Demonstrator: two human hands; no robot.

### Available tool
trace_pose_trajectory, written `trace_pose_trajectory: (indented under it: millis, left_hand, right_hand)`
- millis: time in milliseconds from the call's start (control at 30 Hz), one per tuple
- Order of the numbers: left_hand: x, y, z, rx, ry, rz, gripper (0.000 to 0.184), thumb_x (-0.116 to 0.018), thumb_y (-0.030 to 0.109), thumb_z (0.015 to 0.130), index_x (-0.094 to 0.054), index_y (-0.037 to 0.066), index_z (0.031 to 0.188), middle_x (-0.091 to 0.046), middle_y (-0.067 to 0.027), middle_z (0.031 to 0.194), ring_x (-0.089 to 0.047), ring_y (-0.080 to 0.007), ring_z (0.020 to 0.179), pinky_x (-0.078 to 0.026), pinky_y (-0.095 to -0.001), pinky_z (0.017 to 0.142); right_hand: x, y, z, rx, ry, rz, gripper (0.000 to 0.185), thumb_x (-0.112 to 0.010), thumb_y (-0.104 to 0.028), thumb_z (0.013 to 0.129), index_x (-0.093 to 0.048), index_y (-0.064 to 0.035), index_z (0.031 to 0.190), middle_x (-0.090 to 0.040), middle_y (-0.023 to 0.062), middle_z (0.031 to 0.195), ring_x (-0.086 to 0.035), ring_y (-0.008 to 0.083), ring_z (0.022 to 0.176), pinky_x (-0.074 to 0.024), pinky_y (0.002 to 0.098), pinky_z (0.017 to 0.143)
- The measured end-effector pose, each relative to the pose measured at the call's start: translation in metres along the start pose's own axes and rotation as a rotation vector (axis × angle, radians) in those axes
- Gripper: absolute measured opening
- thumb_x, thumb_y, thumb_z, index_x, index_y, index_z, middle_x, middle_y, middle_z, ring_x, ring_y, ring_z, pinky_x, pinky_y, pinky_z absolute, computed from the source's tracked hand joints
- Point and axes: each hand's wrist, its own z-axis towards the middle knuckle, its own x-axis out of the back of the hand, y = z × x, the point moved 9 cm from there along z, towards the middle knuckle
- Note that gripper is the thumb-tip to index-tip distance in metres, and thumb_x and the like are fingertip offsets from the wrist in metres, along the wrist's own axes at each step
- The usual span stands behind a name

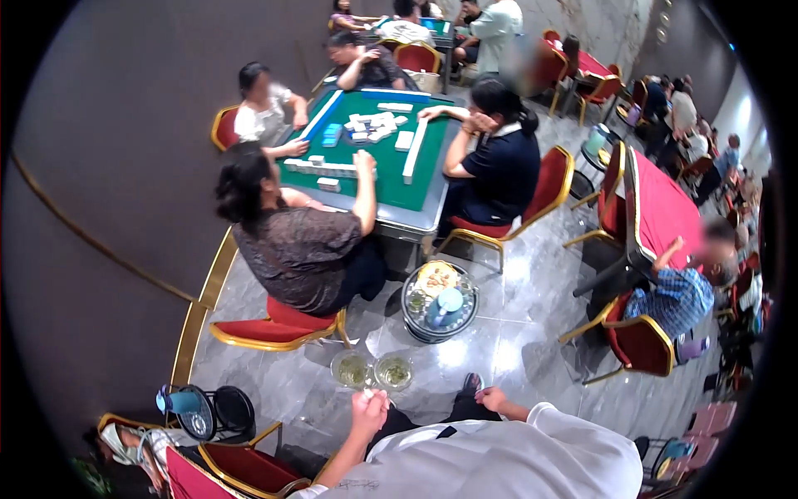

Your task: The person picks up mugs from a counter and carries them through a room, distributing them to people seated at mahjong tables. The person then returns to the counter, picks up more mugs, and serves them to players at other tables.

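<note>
My left hand point(370, 413) is closed around the handles of two clear glass mugs, held side by side in front of me above the floor. The left mug point(351, 369) and the right mug point(393, 371) both contain pale greenish liquid with leaves in it. My right hand point(490, 399) hangs low near my leg with its fingers curled in, and nothing shows in it. Ahead of the mugs stands a small round side table point(428, 328) bearing a teal thermos jug point(447, 307), a plate of food point(437, 278) and a glass.
Several people sit round a green mahjong table point(428, 179) with white tiles point(374, 126). A red chair point(278, 327) stands ahead left, another chair point(544, 191) ahead right. A red-topped table point(665, 200) is on the right. Wall at left; glossy floor point(519, 333) between the furniture.
</note>
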Motion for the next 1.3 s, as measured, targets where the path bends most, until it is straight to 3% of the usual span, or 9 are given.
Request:
trace_pose_trajectory:
  millis: [100,200,267,433,700,833,933,1067,1300]
  left_hand:
    - [-0.068,-0.006,0.018,-0.007,-0.138,0.113,0.030,-0.050,0.012,0.084,-0.051,0.004,0.055,-0.044,-0.0008,0.042,-0.036,-0.0071,0.030,-0.024,-0.0217,0.030]
    - [-0.151,-0.014,0.032,-0.005,-0.235,0.199,0.031,-0.049,0.014,0.085,-0.049,0.005,0.055,-0.042,-0.0002,0.041,-0.036,-0.0071,0.030,-0.024,-0.0219,0.029]
    - [-0.210,-0.030,0.042,0.079,-0.261,0.127,0.033,-0.048,0.016,0.086,-0.048,0.005,0.055,-0.042,-0.0005,0.042,-0.035,-0.0071,0.029,-0.023,-0.0223,0.029]
    - [-0.365,-0.046,0.067,0.005,-0.405,0.095,0.034,-0.048,0.015,0.084,-0.046,0.005,0.052,-0.043,-0.0029,0.043,-0.034,-0.0084,0.028,-0.023,-0.0220,0.027]
    - [-0.591,-0.064,0.119,0.074,-0.693,0.112,0.037,-0.048,0.016,0.085,-0.044,0.003,0.050,-0.042,-0.0026,0.043,-0.033,-0.0088,0.026,-0.021,-0.0218,0.025]
    - [-0.698,-0.064,0.167,-0.138,-0.796,0.271,0.039,-0.044,0.020,0.081,-0.041,0.006,0.045,-0.036,-0.0018,0.034,-0.029,-0.0101,0.025,-0.021,-0.0238,0.027]
    - [-0.765,-0.071,0.203,-0.065,-0.827,0.272,0.037,-0.046,0.020,0.081,-0.043,0.005,0.047,-0.037,-0.0008,0.036,-0.031,-0.0088,0.027,-0.021,-0.0227,0.028]
    - [-0.845,-0.088,0.259,0.065,-0.900,0.130,0.032,-0.050,0.018,0.082,-0.047,0.006,0.053,-0.042,0.0014,0.045,-0.035,-0.0047,0.034,-0.021,-0.0203,0.032]
    - [-0.960,-0.061,0.340,0.120,-0.905,0.133,0.032,-0.051,0.015,0.085,-0.049,0.007,0.054,-0.042,0.0027,0.045,-0.034,-0.0041,0.036,-0.022,-0.0215,0.034]
  right_hand:
    - [0.025,0.084,-0.010,-0.181,0.100,0.367,0.017,-0.051,-0.010,0.081,-0.067,-0.0029,0.084,-0.067,0.0080,0.077,-0.062,0.0146,0.074,-0.0475,0.0265,0.069]
    - [0.066,0.151,-0.032,-0.235,0.197,0.493,0.016,-0.052,-0.009,0.080,-0.067,-0.0035,0.082,-0.066,0.0071,0.075,-0.061,0.0132,0.071,-0.0469,0.0263,0.069]
    - [0.132,0.142,-0.071,-0.154,0.446,0.399,0.016,-0.053,-0.010,0.079,-0.066,-0.0037,0.071,-0.062,0.0047,0.064,-0.056,0.0113,0.066,-0.0451,0.0267,0.064]
    - [0.222,0.214,-0.079,-0.240,0.385,0.597,0.019,-0.050,-0.011,0.078,-0.064,-0.0050,0.068,-0.060,0.0039,0.063,-0.053,0.0116,0.057,-0.0430,0.0268,0.053]
    - [0.347,0.185,-0.044,-0.132,0.319,1.035,0.016,-0.048,-0.010,0.085,-0.060,-0.0008,0.091,-0.062,0.0044,0.080,-0.058,0.0100,0.068,-0.0458,0.0221,0.060]
    - [0.442,0.137,-0.012,-0.033,0.326,0.999,0.017,-0.047,-0.009,0.087,-0.059,-0.0004,0.095,-0.062,0.0046,0.086,-0.059,0.0107,0.072,-0.0464,0.0218,0.064]
    - [0.516,0.109,0.002,0.049,0.404,1.073,0.017,-0.047,-0.010,0.088,-0.059,0.0001,0.095,-0.062,0.0045,0.084,-0.059,0.0109,0.072,-0.0463,0.0222,0.065]
    - [0.630,0.086,0.005,0.162,0.663,1.009,0.018,-0.045,-0.005,0.086,-0.059,0.0023,0.094,-0.062,0.0067,0.081,-0.058,0.0107,0.071,-0.0463,0.0224,0.065]
    - [0.820,0.038,0.005,0.310,1.060,0.825,0.016,-0.058,-0.006,0.082,-0.058,-0.0016,0.097,-0.058,0.0018,0.082,-0.054,0.0081,0.074,-0.0421,0.0201,0.067]
